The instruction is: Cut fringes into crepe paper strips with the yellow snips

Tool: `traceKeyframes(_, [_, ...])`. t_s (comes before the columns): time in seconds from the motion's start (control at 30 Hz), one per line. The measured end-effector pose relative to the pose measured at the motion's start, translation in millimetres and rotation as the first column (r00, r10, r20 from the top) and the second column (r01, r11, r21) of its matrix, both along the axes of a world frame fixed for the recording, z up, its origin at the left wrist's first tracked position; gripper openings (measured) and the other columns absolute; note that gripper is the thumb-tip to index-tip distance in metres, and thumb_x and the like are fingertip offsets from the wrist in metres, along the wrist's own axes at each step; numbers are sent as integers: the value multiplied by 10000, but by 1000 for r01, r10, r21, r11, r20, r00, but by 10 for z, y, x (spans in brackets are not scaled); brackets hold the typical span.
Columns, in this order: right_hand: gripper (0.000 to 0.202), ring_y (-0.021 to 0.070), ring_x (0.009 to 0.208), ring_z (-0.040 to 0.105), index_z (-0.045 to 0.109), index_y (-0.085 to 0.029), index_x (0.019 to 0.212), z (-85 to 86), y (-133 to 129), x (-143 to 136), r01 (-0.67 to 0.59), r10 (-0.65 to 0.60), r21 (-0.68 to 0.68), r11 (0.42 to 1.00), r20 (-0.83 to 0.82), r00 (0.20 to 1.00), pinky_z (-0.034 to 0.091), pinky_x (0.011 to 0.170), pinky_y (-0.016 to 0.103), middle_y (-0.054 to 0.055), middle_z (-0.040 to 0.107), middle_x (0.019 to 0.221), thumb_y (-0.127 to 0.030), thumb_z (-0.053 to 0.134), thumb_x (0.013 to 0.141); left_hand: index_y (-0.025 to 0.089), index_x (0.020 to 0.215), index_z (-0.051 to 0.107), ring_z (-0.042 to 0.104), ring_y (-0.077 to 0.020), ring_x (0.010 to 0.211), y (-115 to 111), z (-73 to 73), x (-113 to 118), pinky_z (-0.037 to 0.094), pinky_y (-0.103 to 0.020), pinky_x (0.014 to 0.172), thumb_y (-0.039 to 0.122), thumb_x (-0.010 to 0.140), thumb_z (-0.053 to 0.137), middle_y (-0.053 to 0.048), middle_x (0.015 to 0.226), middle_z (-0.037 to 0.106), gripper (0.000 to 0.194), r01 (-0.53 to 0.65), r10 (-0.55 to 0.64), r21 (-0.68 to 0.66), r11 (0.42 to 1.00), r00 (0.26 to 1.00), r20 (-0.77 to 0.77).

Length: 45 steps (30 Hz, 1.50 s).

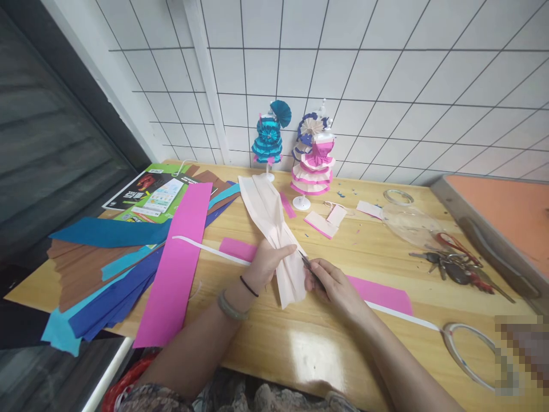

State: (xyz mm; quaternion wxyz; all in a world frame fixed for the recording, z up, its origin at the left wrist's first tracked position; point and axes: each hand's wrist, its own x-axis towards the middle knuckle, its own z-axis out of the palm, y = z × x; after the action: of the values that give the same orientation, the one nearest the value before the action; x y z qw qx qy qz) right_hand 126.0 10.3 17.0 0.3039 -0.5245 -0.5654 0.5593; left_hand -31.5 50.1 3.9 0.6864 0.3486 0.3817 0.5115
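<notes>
My left hand [271, 262] pinches a long strip of pale cream crepe paper [266, 206], its thumb lying on top near the paper's right edge. In my right hand [332, 280] is a pair of dark scissors [311, 268], the blades touching that same edge. My right fingers wrap the handles, which are mostly hidden. Beneath both hands a pink paper strip [381, 293] lies across the table, with white tape [403, 317] running along it. The tape's loose left end rests over a broad pink sheet [175, 263].
Paper-dressed stands, one teal [269, 143] and one pink and white [315, 171], rise near the tiled wall. Blue, brown and teal paper strips [111, 232] fan out at left. Paper scraps [328, 222], keys [457, 269] and a tape roll [476, 355] lie at right.
</notes>
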Motion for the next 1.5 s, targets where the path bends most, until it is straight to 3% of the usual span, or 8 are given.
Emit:
traceKeyframes(0.33, [395,85,405,304,450,-200,637,-26,-6,-65,48,-51,-46,998,-70,996,228,420,243,-56,383,475,-535,395,841,125,850,589,611,-180,674,-9,-39,62,491,-326,682,266,614,712,-41,712,642,301,-45,44,-14,999,999,-24])
traceKeyframes(0.57, [388,83,432,270,405,-203,619,-106,0,-50,69,-71,-24,997,-105,992,189,435,247,-61,330,507,-521,414,842,138,897,587,600,-159,719,-3,-52,94,477,-307,729,216,606,712,-38,790,642,326,-106,107,-15,994,994,25])
traceKeyframes(0.83, [404,99,457,276,403,-215,623,-68,1,-82,95,-96,-13,995,-82,992,219,456,252,-54,328,533,-579,436,795,159,907,592,605,-156,729,10,-62,105,464,-316,754,223,603,714,-20,802,648,334,-110,113,-35,993,990,89])
traceKeyframes(1.5, [343,100,501,309,474,-195,685,-174,25,-29,132,-129,54,990,-62,990,263,482,238,-44,350,558,-516,471,805,148,909,586,607,-172,753,4,-33,90,461,-333,756,213,607,713,-26,805,642,334,-53,58,-54,997,992,110])
